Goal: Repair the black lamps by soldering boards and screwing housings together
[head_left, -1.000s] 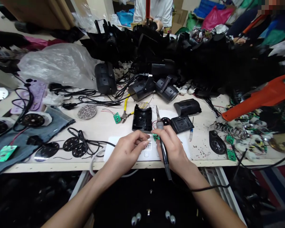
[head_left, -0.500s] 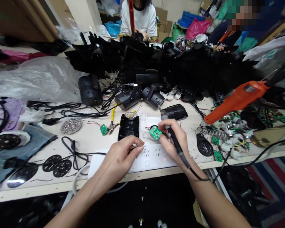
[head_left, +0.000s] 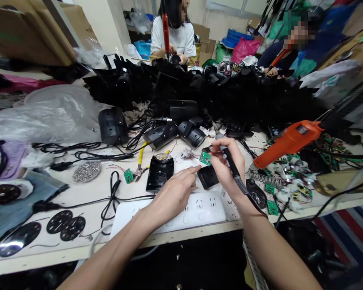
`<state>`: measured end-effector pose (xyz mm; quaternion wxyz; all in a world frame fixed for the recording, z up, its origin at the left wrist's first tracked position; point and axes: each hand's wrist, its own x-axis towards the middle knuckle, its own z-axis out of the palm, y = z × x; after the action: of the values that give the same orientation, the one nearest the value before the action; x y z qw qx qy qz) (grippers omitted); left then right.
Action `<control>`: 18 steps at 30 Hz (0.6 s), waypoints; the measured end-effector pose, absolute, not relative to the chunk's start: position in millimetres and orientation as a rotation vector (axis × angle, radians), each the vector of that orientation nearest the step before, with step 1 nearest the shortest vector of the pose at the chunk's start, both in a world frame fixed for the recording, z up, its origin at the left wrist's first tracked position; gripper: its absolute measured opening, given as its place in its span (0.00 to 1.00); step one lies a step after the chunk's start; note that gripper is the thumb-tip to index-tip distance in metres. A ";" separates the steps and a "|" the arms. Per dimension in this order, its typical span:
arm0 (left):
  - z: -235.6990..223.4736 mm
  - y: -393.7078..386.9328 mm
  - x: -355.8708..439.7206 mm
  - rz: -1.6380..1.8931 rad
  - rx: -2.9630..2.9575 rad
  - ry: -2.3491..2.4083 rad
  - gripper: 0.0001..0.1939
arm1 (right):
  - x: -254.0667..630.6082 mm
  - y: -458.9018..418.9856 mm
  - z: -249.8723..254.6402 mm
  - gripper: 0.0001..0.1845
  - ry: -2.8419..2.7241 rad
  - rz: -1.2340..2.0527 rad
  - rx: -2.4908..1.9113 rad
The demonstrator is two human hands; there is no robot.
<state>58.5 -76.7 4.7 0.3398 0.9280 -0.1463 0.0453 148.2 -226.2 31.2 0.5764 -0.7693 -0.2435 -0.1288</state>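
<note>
My right hand (head_left: 228,163) is closed around the dark handle of a soldering iron (head_left: 230,161), its tip pointing away from me. The same fingers pinch a small green circuit board (head_left: 205,158). My left hand (head_left: 177,191) is above the white power strip (head_left: 218,209), its index finger stretched out and its other fingers curled. That fingertip is close to a black plastic cover (head_left: 208,177) below the circuit board; contact is unclear. Left of it lies an open black housing (head_left: 159,174) with a round LED disc (head_left: 164,157) at its far end.
Yellow-handled cutters (head_left: 140,163) and another green board (head_left: 128,176) lie left of the housing, near a dish of small metal parts (head_left: 86,172). An orange electric screwdriver (head_left: 286,143) hangs at the right above loose parts. Black lamp bodies (head_left: 190,133) stand behind; two people work beyond.
The view has tilted up. My left hand has moved right and gone from a pinch to a stretched index finger. The black cover now lies nearer, below the circuit board in my right hand.
</note>
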 end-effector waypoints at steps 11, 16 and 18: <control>-7.2 -86.9 56.3 0.021 2.411 -0.382 0.08 | 126.5 -259.0 -19.2 0.15 -0.690 -0.508 -2.111; -7.0 -87.4 57.9 0.068 2.356 -0.329 0.08 | 125.7 -261.1 -23.2 0.15 -0.748 -0.552 -2.160; -6.5 -86.9 58.5 0.081 2.336 -0.317 0.09 | 125.1 -263.1 -23.9 0.14 -0.747 -0.592 -2.178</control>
<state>58.5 -86.9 -6.5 0.3815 0.9154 -0.1242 0.0318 125.1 -263.1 -23.9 0.3729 -0.8499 -0.2917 -0.2312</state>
